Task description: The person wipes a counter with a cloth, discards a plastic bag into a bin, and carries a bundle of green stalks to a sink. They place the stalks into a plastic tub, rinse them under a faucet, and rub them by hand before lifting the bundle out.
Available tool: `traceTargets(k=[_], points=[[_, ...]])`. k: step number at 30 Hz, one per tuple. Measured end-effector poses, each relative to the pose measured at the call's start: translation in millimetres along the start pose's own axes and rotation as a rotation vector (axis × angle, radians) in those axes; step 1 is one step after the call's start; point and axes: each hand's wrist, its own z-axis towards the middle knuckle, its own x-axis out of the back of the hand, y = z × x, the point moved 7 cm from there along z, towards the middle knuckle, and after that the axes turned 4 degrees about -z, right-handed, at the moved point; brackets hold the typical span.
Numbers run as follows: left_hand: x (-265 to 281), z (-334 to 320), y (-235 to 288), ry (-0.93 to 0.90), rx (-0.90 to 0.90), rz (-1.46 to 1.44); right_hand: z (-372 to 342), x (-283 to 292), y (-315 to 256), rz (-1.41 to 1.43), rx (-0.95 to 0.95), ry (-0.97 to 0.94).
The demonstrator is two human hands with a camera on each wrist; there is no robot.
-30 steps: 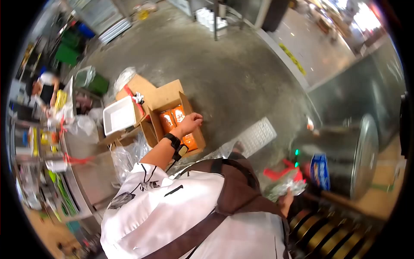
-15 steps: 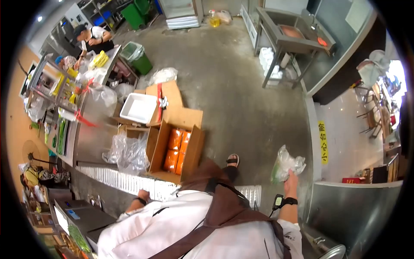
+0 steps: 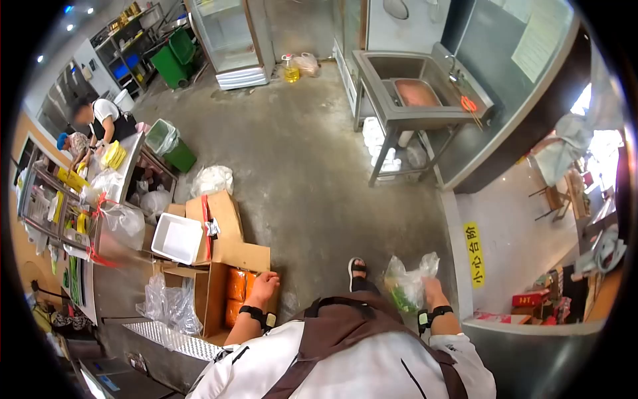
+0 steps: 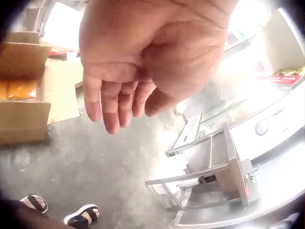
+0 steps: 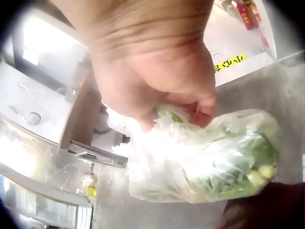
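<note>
My left hand (image 3: 264, 288) hangs beside an open cardboard box (image 3: 214, 292) with orange packets (image 3: 236, 284) inside. In the left wrist view the same hand (image 4: 143, 62) holds nothing, its fingers loosely bent. Low on the right, my right hand (image 3: 433, 292) grips the top of a clear plastic bag (image 3: 404, 282). Through the plastic, green vegetables with pale ends show in the right wrist view, where the fingers of the right hand (image 5: 157, 81) curl round the gathered neck of the bag (image 5: 205, 162).
A white tray (image 3: 177, 238) rests on cardboard at the left. A steel sink (image 3: 425, 114) stands ahead on the right, near a yellow floor sign (image 3: 474, 255). Two people are at a table (image 3: 126, 166) at the far left; a green bin (image 3: 174, 146) is beside it.
The view has swung toward the sink and floor ahead. My left hand, lower half a second ago, is now beside the box; the right hand still holds the bag.
</note>
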Motion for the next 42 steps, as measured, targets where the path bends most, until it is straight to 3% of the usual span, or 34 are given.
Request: traceTargets(k=[2,3,4,5,6,7,8,9,11,13,15,16,17,18,22,25,27,28,29,30,31,32,33,35,36,37,39,40,42], points=[[-9.2,12.2,17.2,0.038,0.024,-0.017,37.1,-11.8,3.3,-0.105,-0.037,-0.125],[-5.8,26.4,5.9,0.092,-0.043,-0.04,67.4,-17.2,4.6,-0.417,0.049,-0.224],[0.8,35.6,-15.0,0.144,0.027,-0.014,103.0,-24.1,4.7,-0.579,0.165,-0.249],[5.8,31.4,-35.9,0.211,0.106,0.001,107.0,-36.6,-29.5,-0.851,0.316,-0.272],[8.2,20.7,-45.2,0.288,0.122,-0.047,116.2,-46.5,-45.1,-0.719,0.18,-0.239],[9.3,6.9,-55.9,0.279,0.224,0.227,128.2,-59.2,-61.9,-0.817,0.106,-0.225],[11.9,-6.7,-62.9,0.263,0.349,0.489,157.7,-79.5,-69.9,-0.987,0.248,-0.331],[15.8,-23.2,-55.8,0.356,0.39,0.43,235.9,-100.5,-31.7,-1.375,0.87,-0.381],[-1.0,-49.2,-42.0,0.3,0.484,0.346,252.6,-134.5,-78.4,-0.802,0.748,-0.516],[-7.6,-59.0,-44.2,0.491,0.47,0.357,250.0,-178.3,-142.4,-1.029,0.641,-0.487],[-23.8,-41.0,-89.5,0.478,0.453,0.158,231.8,-228.3,-209.8,-0.972,0.561,-0.485],[-33.2,-42.0,-56.7,0.351,0.492,0.25,214.5,-252.2,-243.3,-0.974,0.459,-0.532],[-41.8,-28.3,-74.1,0.302,0.493,0.236,211.7,-271.4,-260.9,-0.973,0.354,-0.576],[-46.2,-22.7,-65.5,0.351,0.525,0.214,228.4,-293.5,-272.3,-0.993,0.465,-0.587],[-36.6,33.7,-29.9,0.402,0.494,0.206,292.7,-386.0,-304.3,-1.059,0.492,-0.609],[-7.2,90.8,-8.6,0.363,0.559,0.205,334.3,-434.6,-322.1,-0.968,0.369,-0.678],[23.4,136.5,-4.6,0.465,0.557,0.122,378.9,-466.5,-333.8,-1.409,0.817,-0.566],[40.9,162.2,18.7,0.566,0.371,0.248,413.1,-481.6,-322.5,-1.426,1.198,-0.59],[47.2,194.2,29.5,0.131,0.435,0.694,414.4,-496.1,-321.4,-1.871,1.433,-0.798],[85.9,210.3,27.9,0.551,0.414,0.43,412.3,-502.9,-341.1,-2.059,1.285,-0.848],[92.4,247.0,7.0,0.514,0.555,0.098,421.6,-513.4,-357.6,-2.045,1.307,-0.797],[114.8,293.0,-30.2,0.644,0.356,0.231,454.7,-524.9,-363.5,-2.034,1.137,-0.737],[121.3,301.5,42.1,0.515,0.383,-0.337,461.7,-529.1,-377.0,-2.05,1.038,-0.778],[155.6,349.7,61.5,0.6,0.337,-0.211,466.6,-542.9,-414.6,-1.915,0.943,-0.698],[158.0,364.6,80.3,0.574,0.349,-0.196,477.6,-548.6,-428.1,-1.656,1.052,-0.654],[168.0,382.5,115.3,0.567,0.327,-0.314,488.5,-551.9,-434.5,-1.643,1.036,-0.645],[193.8,428.8,145.6,0.534,0.337,-0.473,511.1,-579.7,-446.4,-1.638,1.023,-0.611],[210.5,446.7,158.3,0.555,0.349,-0.414,521.7,-606.5,-455.2,-1.625,1.018,-0.61],[212.5,485.9,174.7,0.569,0.404,-0.386,555.7,-648.2,-475.9,-1.992,0.992,-0.751]])
